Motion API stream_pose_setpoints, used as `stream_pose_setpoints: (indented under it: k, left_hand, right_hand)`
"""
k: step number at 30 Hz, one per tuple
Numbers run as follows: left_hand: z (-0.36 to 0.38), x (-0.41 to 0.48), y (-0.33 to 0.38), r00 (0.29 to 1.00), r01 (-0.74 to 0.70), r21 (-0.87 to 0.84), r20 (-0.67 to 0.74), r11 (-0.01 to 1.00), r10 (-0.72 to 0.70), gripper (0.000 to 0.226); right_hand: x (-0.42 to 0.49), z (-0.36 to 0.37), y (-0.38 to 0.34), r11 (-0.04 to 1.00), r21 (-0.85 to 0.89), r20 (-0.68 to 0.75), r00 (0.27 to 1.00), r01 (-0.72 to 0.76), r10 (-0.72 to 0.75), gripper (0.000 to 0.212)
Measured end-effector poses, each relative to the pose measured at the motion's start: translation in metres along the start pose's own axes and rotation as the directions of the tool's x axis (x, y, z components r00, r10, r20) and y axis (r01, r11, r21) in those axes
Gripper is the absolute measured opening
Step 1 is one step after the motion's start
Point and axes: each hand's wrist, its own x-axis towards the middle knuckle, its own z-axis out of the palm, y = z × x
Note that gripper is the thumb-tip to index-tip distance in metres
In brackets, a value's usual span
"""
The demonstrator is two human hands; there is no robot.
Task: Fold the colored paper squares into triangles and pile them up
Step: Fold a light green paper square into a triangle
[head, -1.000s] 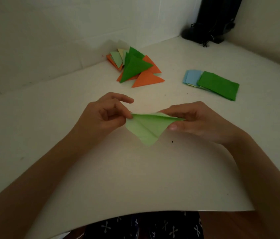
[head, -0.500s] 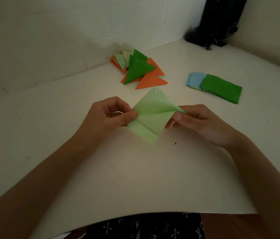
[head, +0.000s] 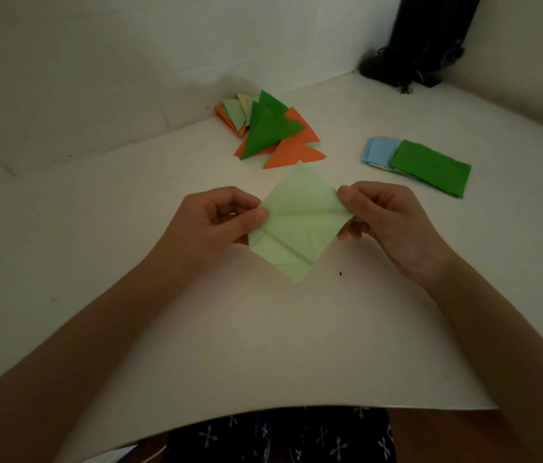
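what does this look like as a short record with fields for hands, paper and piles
held paper: light green square, creased, open as a diamond, not yet a triangle
left hand: pinches its left corner
right hand: pinches its right corner
folded pile: green and orange triangles at the back of the table
flat stack: dark green square on top, blue square partly under it
back corner: black object

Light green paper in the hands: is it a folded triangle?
No, the light green paper is spread open as a creased square, not a triangle.
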Motion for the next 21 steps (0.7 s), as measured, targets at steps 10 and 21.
stream_pose_setpoints:
  k: [10, 21]
  left_hand:
    - [-0.004, 0.004, -0.003, 0.981, 0.101, -0.137, -0.150, 0.985, -0.122, 0.008]
    - [0.005, -0.003, 0.002, 0.992, 0.084, -0.184, -0.077, 0.979, -0.099, 0.005]
  right_hand:
    - [-0.006, 0.008, 0.008, 0.956, -0.192, 0.033, 0.975, 0.223, -0.221, 0.061]
    - [-0.004, 0.027, 0.007, 0.977, -0.118, -0.049, 0.981, 0.180, -0.186, 0.011]
